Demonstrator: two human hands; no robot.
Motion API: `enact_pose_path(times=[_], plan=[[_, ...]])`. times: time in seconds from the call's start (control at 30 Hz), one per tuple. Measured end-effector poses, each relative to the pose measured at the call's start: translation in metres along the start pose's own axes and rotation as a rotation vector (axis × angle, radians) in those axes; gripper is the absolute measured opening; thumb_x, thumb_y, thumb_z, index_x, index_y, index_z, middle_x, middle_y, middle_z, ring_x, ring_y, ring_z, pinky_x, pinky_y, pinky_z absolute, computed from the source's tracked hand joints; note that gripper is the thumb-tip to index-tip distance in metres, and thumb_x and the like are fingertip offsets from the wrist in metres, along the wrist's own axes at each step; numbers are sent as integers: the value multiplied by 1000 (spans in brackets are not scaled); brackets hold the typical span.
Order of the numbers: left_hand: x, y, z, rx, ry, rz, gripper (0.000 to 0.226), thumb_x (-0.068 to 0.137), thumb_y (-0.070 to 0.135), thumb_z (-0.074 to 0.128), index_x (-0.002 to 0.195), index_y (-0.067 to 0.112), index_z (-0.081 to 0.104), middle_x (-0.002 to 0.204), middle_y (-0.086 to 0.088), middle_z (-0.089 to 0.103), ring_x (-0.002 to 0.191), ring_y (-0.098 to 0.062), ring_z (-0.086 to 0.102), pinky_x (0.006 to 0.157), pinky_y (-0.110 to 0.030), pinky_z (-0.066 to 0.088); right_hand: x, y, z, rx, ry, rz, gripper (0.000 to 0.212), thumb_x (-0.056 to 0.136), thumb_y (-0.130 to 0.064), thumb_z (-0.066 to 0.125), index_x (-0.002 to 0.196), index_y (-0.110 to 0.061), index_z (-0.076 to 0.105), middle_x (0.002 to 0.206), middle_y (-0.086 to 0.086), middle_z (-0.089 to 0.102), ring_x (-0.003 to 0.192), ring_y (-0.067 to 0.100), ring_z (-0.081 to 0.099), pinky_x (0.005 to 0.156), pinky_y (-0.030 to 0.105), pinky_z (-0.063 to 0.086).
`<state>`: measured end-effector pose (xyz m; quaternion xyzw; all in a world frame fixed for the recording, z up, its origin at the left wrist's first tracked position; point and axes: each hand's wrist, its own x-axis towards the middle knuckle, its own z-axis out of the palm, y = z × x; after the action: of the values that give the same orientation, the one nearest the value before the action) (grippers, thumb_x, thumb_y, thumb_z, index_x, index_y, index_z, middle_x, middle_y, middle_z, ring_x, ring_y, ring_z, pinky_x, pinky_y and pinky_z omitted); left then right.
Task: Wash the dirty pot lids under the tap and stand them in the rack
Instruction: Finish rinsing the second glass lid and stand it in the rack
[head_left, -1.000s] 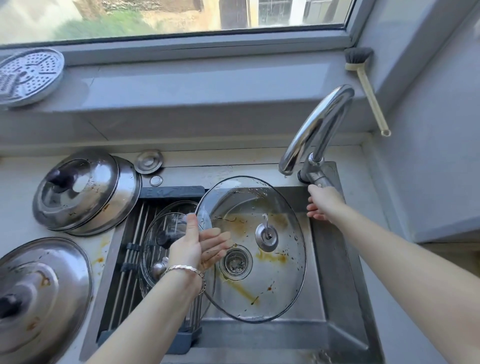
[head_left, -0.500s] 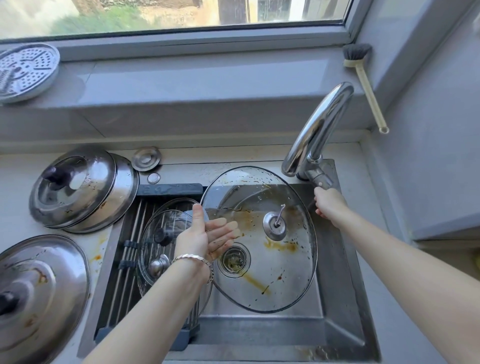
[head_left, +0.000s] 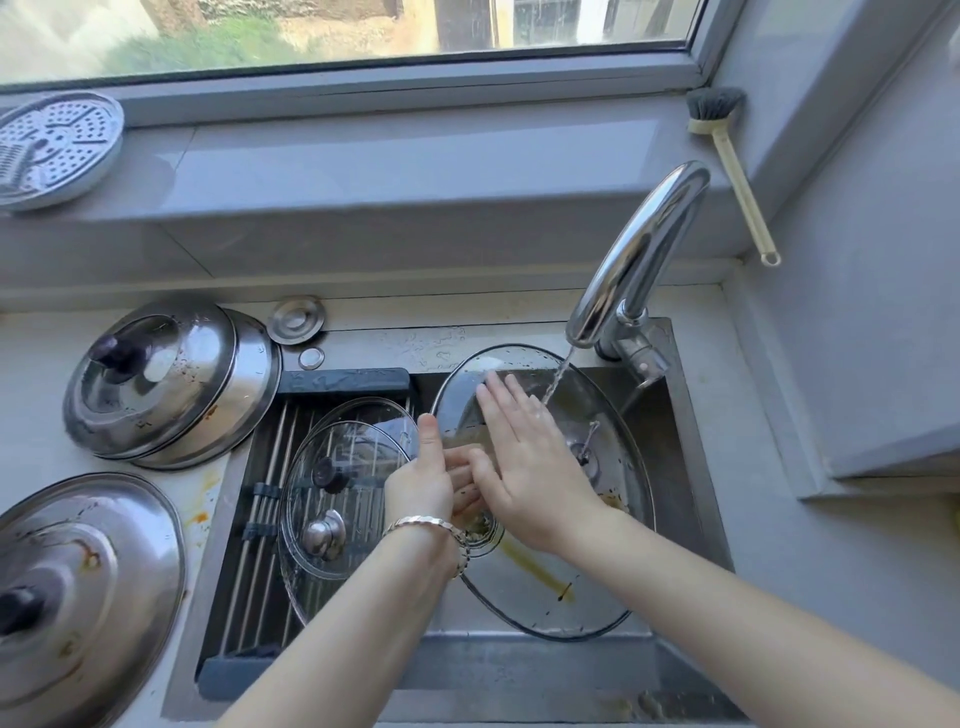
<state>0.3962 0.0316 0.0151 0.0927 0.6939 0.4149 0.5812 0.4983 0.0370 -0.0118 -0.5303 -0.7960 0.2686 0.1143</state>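
Note:
A large glass lid (head_left: 550, 597) with yellow-brown stains stands tilted in the sink (head_left: 691, 467). My left hand (head_left: 423, 480) grips its left rim, thumb in front and fingers behind the glass. My right hand (head_left: 524, 467) lies flat on the lid's face with straight fingers. Water runs from the chrome tap (head_left: 639, 249) onto the lid's upper right part. The rack (head_left: 254, 545) spans the left of the sink and carries two smaller glass lids (head_left: 337, 493). Two stacked steel lids (head_left: 166, 379) and another stained steel lid (head_left: 78, 587) lie on the counter at left.
A small metal disc (head_left: 296, 318) lies behind the rack. On the window sill rests a perforated steamer plate (head_left: 52, 145) at far left. A dish brush (head_left: 727, 156) leans in the right corner. A grey wall stands close on the right.
My right hand left the tap handle and now lies flat on the glass lid. Water now flows. My left hand shifted the lid slightly to the right under the stream.

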Motion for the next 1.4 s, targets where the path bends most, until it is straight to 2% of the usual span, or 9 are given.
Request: enact_pose_path(times=[0.2,0.4,0.57,0.73,0.8,0.9,1.07,1.23,1.4], plan=[[-16,2,6,1,-31,60,57,94,47,38,69,-1,57,58,-17,62,37,-20,57,34,-18,45,50,16,-15,166,50,544,68,98,-46,20,148,-3,7,157,16,5,145,23,2,118,36,1],[-13,5,-2,109,82,109,57,89,52,46,64,4,62,54,-9,62,45,-19,57,40,-22,46,1,-20,-1,28,108,-97,71,86,-48,9,148,-14,17,157,1,7,143,12,-4,117,32,-5],[-27,2,-4,68,-45,93,57,93,47,40,70,-1,60,52,-14,66,37,-19,60,36,-21,48,34,27,-19,145,106,468,62,97,-45,12,150,-14,4,159,3,-1,145,14,-5,119,36,-3],[-15,2,-9,189,72,132,60,91,51,41,65,2,64,64,-14,65,56,-22,65,56,-31,58,-12,-22,11,25,122,-122,66,89,-46,16,149,-18,15,156,-3,4,143,11,-5,117,35,-6],[-17,3,-11,128,37,110,61,92,50,41,72,-2,66,62,-15,70,55,-24,68,49,-28,56,3,-10,5,68,149,-38,67,86,-50,18,148,-24,19,156,-6,8,144,9,-1,117,32,-6],[-24,3,-12,83,-13,79,58,94,46,39,74,-3,61,49,-12,66,36,-17,61,35,-21,49,26,7,-6,136,146,370,65,91,-48,11,150,-20,8,158,-2,2,145,11,-5,117,32,-6],[-17,2,-16,148,101,136,56,90,50,44,67,3,64,61,-15,66,47,-22,62,45,-27,50,9,-35,10,54,103,-79,68,87,-46,5,149,-20,14,157,-5,6,144,7,-4,116,30,-10],[-22,1,-20,95,-14,111,59,93,48,37,77,-3,61,51,-10,68,41,-18,64,39,-23,52,36,0,-7,154,103,391,60,98,-41,15,149,-13,2,158,3,-3,145,12,-7,116,32,-8],[-22,5,-16,113,68,149,54,93,44,44,73,-1,67,55,-12,67,46,-21,64,35,-19,47,7,-30,5,54,77,-114,69,88,-49,11,149,-17,9,157,-3,0,140,3,-12,115,28,-12]])
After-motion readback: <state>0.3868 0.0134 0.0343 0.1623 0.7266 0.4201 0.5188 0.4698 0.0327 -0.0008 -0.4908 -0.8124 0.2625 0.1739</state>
